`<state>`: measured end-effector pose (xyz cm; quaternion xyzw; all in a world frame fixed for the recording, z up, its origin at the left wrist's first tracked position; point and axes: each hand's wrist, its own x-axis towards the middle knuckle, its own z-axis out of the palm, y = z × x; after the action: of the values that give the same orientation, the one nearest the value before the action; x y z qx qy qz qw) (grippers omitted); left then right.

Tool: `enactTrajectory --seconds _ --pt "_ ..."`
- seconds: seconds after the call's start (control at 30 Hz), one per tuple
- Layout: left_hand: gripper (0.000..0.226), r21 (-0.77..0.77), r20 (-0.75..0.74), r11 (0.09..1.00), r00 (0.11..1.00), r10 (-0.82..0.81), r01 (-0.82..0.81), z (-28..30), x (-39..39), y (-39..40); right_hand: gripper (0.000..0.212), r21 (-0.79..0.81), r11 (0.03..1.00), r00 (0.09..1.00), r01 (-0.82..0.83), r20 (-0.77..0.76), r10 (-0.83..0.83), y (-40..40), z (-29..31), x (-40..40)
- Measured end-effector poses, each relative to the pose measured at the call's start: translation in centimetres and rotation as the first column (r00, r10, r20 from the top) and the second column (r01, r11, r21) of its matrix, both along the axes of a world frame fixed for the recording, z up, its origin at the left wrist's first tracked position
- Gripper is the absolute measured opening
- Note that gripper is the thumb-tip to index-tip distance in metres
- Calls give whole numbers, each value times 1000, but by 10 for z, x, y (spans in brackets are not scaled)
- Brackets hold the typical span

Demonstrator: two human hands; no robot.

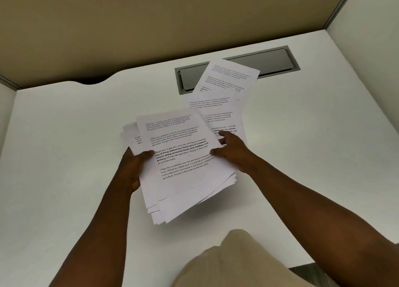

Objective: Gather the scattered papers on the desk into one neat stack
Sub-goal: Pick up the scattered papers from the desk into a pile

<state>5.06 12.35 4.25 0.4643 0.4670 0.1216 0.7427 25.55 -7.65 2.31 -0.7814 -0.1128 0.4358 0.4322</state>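
Note:
A loose, uneven bundle of printed white papers (pixel 183 170) is lifted above the white desk (pixel 64 135), its sheets fanned out at the lower edge. My left hand (pixel 133 168) grips the bundle's left side, thumb on top. My right hand (pixel 232 150) holds its right edge, with the fingers also reaching onto a sheet (pixel 218 114) lying flat on the desk behind. Another sheet (pixel 228 77) lies farther back, overlapping that one and angled to the right.
A grey cable tray lid (pixel 269 62) is set into the desk at the back right, partly covered by the far sheet. Tan partition walls (pixel 129 27) close the back and sides. A curved cutout (pixel 92 81) sits at the back left. My beige clothing (pixel 226 265) shows at the bottom.

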Motion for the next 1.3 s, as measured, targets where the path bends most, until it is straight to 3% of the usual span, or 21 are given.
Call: enactTrajectory --seconds 0.1,0.2,0.3,0.4,0.53,0.7,0.83,1.0,1.07,1.17,1.3 --pt "59 -2 -45 1000 999 -13 12 -13 -5 4 69 -58 997 999 -47 -26 46 2 -12 -3" --pt "60 -39 -93 998 995 39 -43 -23 -13 9 37 -88 996 999 -22 -38 19 2 -21 -4" --pt "60 -65 -142 994 987 78 -88 -35 -25 15 19 -186 974 982 129 161 -99 -1 -30 5" --pt "59 -44 -166 992 980 107 -116 -41 -35 18 45 -342 910 903 233 424 -71 -7 -40 20" --pt "57 -36 -131 992 984 117 -123 -38 -42 17 75 -478 837 903 268 427 -46 -10 -43 29" --pt "54 -88 -21 990 994 107 -109 -38 -47 20 78 -545 806 910 229 413 21 1 -41 32" --pt "50 -81 3 989 992 127 -126 -35 -48 21 64 -502 820 942 273 314 -121 7 -42 38" --pt "48 -55 16 988 989 146 -145 -29 -53 25 45 -449 861 949 238 296 -109 2 -36 45" --pt "51 -57 28 988 989 148 -147 -28 -54 29 39 -398 897 933 191 358 -40 2 -30 49" --pt "55 -71 49 986 987 156 -153 -25 -53 31 33 -247 948 813 203 582 -22 -1 -15 56" --pt "55 -100 86 985 985 149 -140 -24 -49 30 22 54 951 672 305 695 -255 -10 21 68"
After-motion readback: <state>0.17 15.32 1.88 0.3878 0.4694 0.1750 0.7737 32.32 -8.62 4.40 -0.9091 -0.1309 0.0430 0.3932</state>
